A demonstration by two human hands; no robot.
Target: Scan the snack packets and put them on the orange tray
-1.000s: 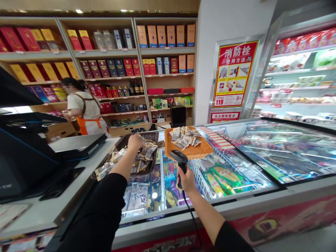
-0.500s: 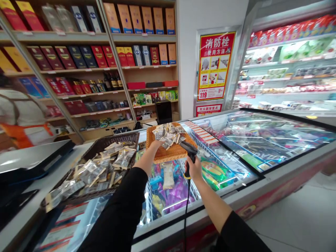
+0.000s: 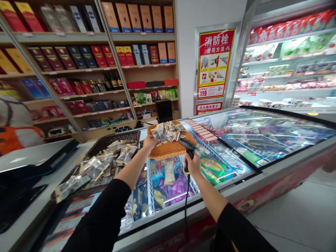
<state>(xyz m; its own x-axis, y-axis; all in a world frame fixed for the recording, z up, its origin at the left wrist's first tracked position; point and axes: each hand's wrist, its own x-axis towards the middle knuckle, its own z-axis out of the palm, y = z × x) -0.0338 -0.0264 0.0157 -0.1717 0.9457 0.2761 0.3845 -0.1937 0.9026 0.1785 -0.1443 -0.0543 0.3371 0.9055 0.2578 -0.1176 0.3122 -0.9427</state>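
Observation:
My right hand (image 3: 193, 163) is wrapped round the grip of a black handheld barcode scanner (image 3: 188, 145), its head over the right part of an orange wicker basket (image 3: 168, 151). A black cord hangs from the scanner's handle. Small clear-and-tan packets (image 3: 169, 131) lie loosely heaped in the basket. At the basket's left side, my left hand (image 3: 149, 144) has its fingers together against the edge of the heap; whatever they pinch is too small to make out. To the left stands a dark brown basket (image 3: 98, 145) with many similar packets (image 3: 99, 168).
Both baskets rest on a glass-topped chest freezer (image 3: 181, 206) holding bagged goods in wire baskets. A counter with a flat dark-edged device (image 3: 39, 154) is at left. Shelves of boxes (image 3: 86, 57) stand behind. A person in an orange apron (image 3: 21, 136) is at far left.
My left hand has drawn back left from the heap to the orange basket's edge. The scanner has shifted slightly left. The person at far left has moved further left.

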